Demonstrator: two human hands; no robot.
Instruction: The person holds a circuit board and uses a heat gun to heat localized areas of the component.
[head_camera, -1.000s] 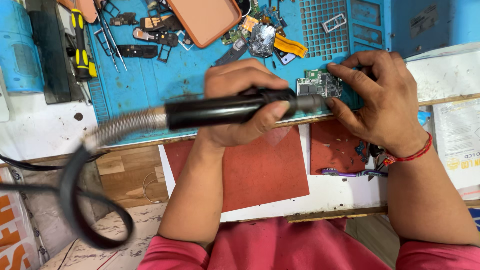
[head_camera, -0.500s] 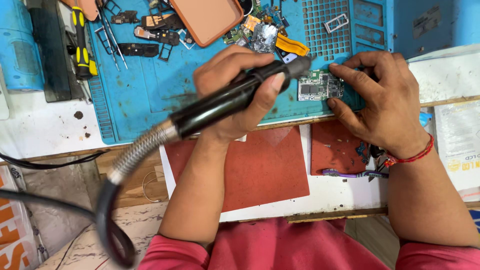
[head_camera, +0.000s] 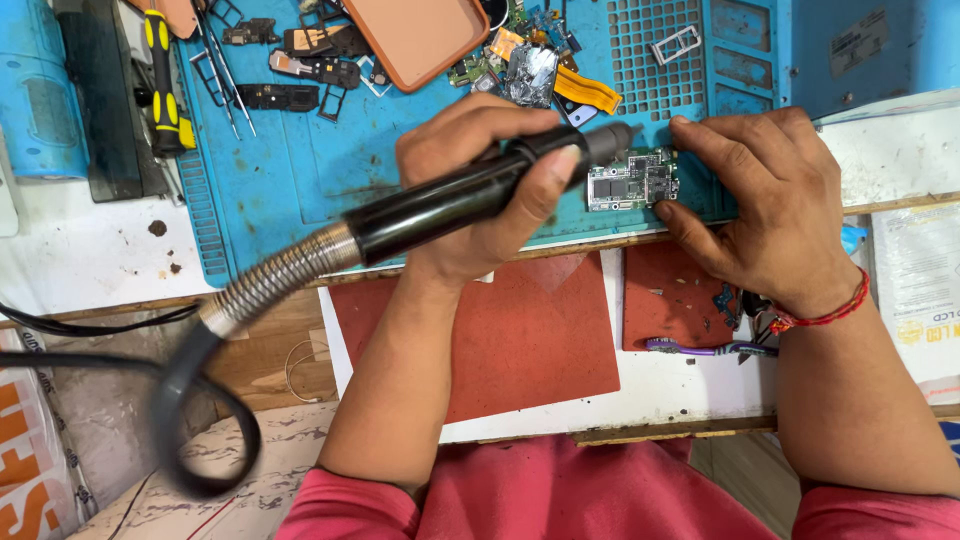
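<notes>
From where I watch, the board (head_camera: 632, 180) lies right of centre in the upper half of the frame, flat on the blue mat (head_camera: 300, 170), its long axis running left to right across the picture

My left hand (head_camera: 480, 185) is wrapped tight around the black wand (head_camera: 455, 200), which slants from lower left to upper right; its nozzle (head_camera: 612, 140) hangs just over the board's upper left corner, and I cannot tell whether it touches. Behind the grip a ribbed metal sleeve (head_camera: 275, 280) leads down into a dark hose (head_camera: 185, 400) that loops at the lower left

My right hand (head_camera: 765, 195) comes in from the right, fingers spread narrow and curled, the fingertips (head_camera: 680, 130) pressed at the board's right edge and top corner, pinning it to the mat rather than lifting it. Both hands sit close to the board; the right is on it, the left reaches it only through the wand

A red thread (head_camera: 825, 310) circles my right wrist. Above, along the top of the frame, lie an orange tray (head_camera: 420, 40), loose parts and a yellow-handled screwdriver (head_camera: 165, 80); below the hands, red pads (head_camera: 530, 330) and a purple brush (head_camera: 700, 348) rest on the white bench
</notes>
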